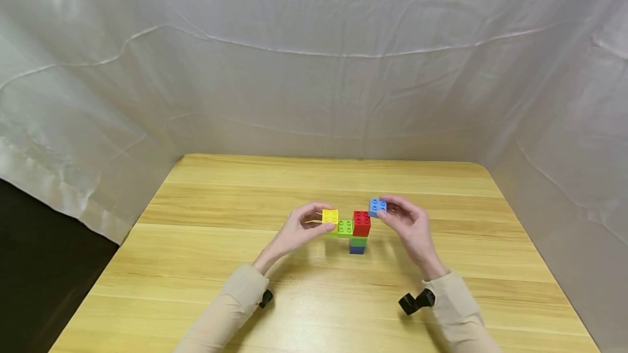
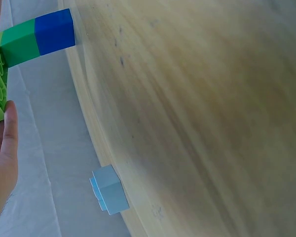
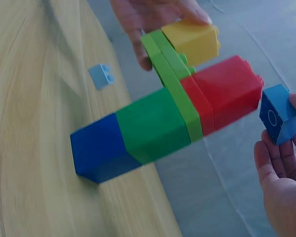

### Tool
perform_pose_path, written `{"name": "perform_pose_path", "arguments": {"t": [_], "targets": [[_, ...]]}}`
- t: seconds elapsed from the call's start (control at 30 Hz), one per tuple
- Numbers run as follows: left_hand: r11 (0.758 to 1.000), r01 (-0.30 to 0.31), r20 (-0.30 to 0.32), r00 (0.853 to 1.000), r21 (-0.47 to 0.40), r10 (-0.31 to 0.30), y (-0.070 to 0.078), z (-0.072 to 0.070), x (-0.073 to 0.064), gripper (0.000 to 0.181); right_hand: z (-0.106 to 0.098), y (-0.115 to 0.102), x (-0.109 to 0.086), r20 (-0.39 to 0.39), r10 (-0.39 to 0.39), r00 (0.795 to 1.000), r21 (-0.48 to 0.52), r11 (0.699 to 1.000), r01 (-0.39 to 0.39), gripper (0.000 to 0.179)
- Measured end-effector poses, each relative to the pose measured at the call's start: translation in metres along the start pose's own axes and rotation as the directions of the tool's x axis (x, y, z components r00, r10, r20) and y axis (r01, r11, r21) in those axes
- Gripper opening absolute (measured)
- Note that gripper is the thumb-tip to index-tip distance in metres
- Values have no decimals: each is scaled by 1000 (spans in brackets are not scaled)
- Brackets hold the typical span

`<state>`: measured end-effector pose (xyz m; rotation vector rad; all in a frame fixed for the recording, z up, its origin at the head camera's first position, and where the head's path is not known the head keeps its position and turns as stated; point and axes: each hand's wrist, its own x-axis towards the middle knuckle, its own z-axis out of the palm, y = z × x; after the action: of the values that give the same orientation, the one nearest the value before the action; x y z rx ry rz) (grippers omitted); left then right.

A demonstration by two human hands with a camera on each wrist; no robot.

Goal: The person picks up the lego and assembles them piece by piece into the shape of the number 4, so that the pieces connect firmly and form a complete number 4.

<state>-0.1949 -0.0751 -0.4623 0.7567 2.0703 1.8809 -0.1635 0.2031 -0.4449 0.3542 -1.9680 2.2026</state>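
Note:
A small brick tower stands on the table: a dark blue brick [image 3: 106, 148] at the bottom, a green brick [image 3: 150, 126] over it, then long lime green bricks [image 3: 170, 81] lying across. On the lime layer sit a red brick [image 1: 361, 223] at the right and a yellow brick [image 1: 330, 217] at the left. My left hand [image 1: 301, 230] grips the overhanging yellow end, thumb against the yellow brick and a finger by the lime layer. Up beside the red brick, my right hand [image 1: 411, 227] pinches a blue brick [image 1: 378, 207] between thumb and fingers, studs upward.
Farther back on the wooden table [image 1: 196, 266] lies a loose light blue brick [image 2: 110, 190], which both wrist views show. Pale grey cloth [image 1: 314, 97] hangs behind the table and along its sides. Black wrist devices [image 1: 416, 302] protrude below the sleeves.

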Motion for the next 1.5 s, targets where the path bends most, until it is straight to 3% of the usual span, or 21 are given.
{"name": "perform_pose_path", "arguments": {"t": [0.5, 0.97, 1.5], "targets": [[1000, 1, -1, 1000, 13, -1, -1, 0, 0, 39, 17, -2, -3, 65, -5, 998, 32, 999, 3, 41], [1000, -7, -4, 1000, 6, 7, -1, 0, 1, 37, 19, 0, -2, 138, -46, 989, 32, 999, 42, 36], [1000, -3, -11, 1000, 16, 3, 0, 0, 1, 37, 21, 1, -1, 106, -38, 994, 3, 999, 38, 31]]}}
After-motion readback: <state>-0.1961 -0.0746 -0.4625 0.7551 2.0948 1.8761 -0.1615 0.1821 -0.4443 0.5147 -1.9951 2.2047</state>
